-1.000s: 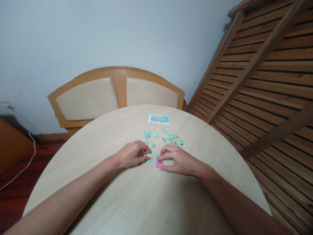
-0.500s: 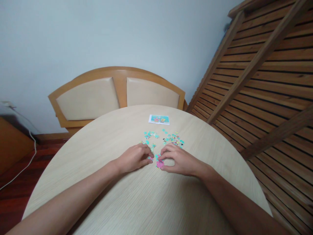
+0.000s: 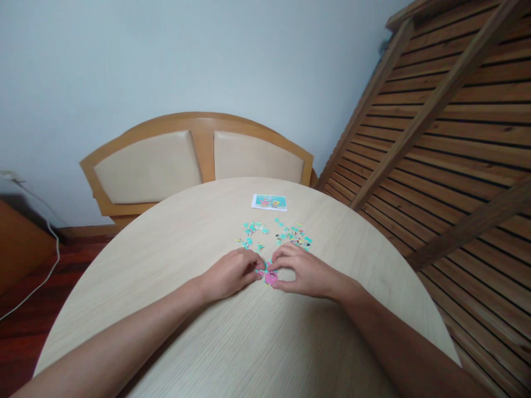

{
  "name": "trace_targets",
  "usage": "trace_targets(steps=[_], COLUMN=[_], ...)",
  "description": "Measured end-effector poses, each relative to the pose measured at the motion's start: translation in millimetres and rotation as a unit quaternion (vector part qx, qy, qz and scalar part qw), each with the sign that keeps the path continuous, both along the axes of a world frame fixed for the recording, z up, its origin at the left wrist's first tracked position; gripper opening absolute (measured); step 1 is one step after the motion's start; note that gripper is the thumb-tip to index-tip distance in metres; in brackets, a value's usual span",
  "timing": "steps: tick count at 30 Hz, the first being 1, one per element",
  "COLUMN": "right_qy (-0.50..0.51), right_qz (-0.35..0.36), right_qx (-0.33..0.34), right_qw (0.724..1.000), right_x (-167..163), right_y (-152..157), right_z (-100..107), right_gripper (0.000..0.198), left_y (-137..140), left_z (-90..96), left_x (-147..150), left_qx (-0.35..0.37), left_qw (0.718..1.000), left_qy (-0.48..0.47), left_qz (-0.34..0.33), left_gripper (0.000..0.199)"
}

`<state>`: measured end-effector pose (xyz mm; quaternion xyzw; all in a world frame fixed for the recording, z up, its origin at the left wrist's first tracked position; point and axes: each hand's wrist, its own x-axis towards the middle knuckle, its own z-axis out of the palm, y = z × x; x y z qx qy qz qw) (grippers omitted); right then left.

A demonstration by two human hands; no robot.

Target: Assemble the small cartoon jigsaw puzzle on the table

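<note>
On the round wooden table (image 3: 174, 331), a small joined patch of pink and teal jigsaw puzzle pieces (image 3: 271, 277) lies between my hands. My left hand (image 3: 234, 272) pinches a pink puzzle piece (image 3: 259, 273) right at the patch's left side; whether the two interlock I cannot tell. With thumb and fingers curved around the patch's right side, my right hand (image 3: 301, 270) holds it against the tabletop. Loose puzzle pieces (image 3: 295, 235) are heaped just beyond my right hand, and more loose pieces (image 3: 255, 228) are scattered beyond my left.
A printed reference picture (image 3: 269, 203) lies farther back on the table. Behind the table stands a wooden headboard with cream panels (image 3: 149, 168) against the wall. Slatted wooden framing (image 3: 448, 138) leans at the right. A white cable (image 3: 58, 251) hangs at the left.
My left hand has moved right with the pink piece, up against the patch. My right hand has stayed in place around the patch.
</note>
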<state>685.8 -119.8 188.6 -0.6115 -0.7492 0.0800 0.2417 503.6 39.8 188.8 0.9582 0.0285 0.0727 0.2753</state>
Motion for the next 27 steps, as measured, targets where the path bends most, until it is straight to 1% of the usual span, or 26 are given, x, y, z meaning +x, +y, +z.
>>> trace_targets(steps=[10,14,20,23,27], right_qy=[0.0,0.003,0.001,0.001,0.001], right_qz=[-0.001,0.004,0.002,0.003,0.002], right_qx=[0.005,0.008,0.004,0.004,0.007], right_qw=[1.0,1.0,1.0,1.0,1.0], right_x=[0,0,0,0,0], right_y=[0,-1,0,-1,-1], right_z=[0,0,0,0,0], right_gripper=[0.026,0.026,0.025,0.025,0.025], left_y=[0,-1,1,3,8], left_z=[0.1,-0.1,-3.2,-0.2,6.9], left_x=[1,1,2,1,-1], left_qx=[-0.005,0.008,0.051,0.069,0.1], left_qw=[1.0,1.0,0.997,0.994,0.985], left_qy=[0.0,-0.002,-0.032,-0.04,-0.044], left_qz=[0.003,-0.001,-0.044,-0.073,-0.13], left_gripper=[0.007,0.007,0.011,0.014,0.016])
